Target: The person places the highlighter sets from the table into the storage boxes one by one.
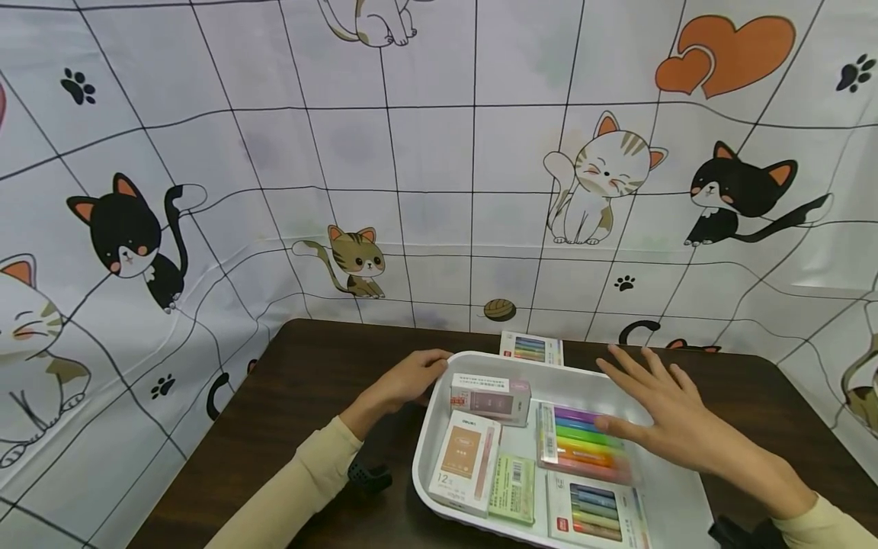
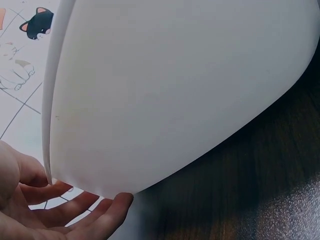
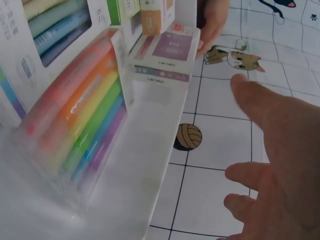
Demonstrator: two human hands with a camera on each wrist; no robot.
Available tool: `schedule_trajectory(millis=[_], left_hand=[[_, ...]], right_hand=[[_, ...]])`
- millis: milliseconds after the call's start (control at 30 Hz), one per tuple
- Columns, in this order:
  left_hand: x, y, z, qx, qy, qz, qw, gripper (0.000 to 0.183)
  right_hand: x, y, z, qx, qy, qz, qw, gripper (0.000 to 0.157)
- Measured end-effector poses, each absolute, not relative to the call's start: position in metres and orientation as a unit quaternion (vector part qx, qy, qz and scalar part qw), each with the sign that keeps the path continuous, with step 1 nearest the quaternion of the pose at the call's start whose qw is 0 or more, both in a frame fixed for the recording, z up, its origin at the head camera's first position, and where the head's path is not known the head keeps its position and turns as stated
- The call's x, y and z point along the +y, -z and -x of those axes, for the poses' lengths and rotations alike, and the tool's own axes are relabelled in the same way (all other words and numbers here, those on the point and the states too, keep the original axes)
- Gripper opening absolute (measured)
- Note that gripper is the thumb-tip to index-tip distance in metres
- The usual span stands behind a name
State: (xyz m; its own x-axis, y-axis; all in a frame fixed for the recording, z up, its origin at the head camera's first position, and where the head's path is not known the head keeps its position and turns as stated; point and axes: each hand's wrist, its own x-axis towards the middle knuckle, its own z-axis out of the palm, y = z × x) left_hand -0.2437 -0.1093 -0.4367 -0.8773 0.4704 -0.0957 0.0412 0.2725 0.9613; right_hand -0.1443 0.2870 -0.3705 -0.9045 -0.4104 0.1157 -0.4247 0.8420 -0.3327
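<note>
A white plastic tray (image 1: 420,461) stands on the table, holding several boxes. At its far left corner my left hand (image 1: 406,381) grips the rim; in the left wrist view its fingers (image 2: 107,217) curl round the corner of the tray wall (image 2: 170,90). My right hand (image 1: 675,423), fingers spread, hovers over the tray's right side and holds nothing. Nearest to it is a clear pack of rainbow-coloured markers (image 1: 583,442). A white pen box with a window (image 1: 595,512), a green box (image 1: 513,488), a tan-and-white box (image 1: 465,461) and a mauve box (image 1: 490,400) lie inside too.
Behind the tray, another windowed pen box (image 1: 531,348) lies on the dark wooden table (image 1: 343,347). A white cloth with cat drawings (image 1: 432,152) hangs round the table's back and sides.
</note>
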Motion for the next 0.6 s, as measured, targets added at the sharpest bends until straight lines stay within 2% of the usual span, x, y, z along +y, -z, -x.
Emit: schedule_trajectory(millis=[433,600], left_hand=[[-0.111,0.441,0.245,0.779,-0.577,-0.162,0.184,0.035],[-0.111,0.440,0.245,0.774,-0.584,-0.164,0.183,0.037]], right_hand=[[0.289,0.366,0.172,-0.965,-0.160,-0.206,0.004,0.088],[0.288,0.359,0.183,-0.962,-0.165,-0.218,0.018,0.085]])
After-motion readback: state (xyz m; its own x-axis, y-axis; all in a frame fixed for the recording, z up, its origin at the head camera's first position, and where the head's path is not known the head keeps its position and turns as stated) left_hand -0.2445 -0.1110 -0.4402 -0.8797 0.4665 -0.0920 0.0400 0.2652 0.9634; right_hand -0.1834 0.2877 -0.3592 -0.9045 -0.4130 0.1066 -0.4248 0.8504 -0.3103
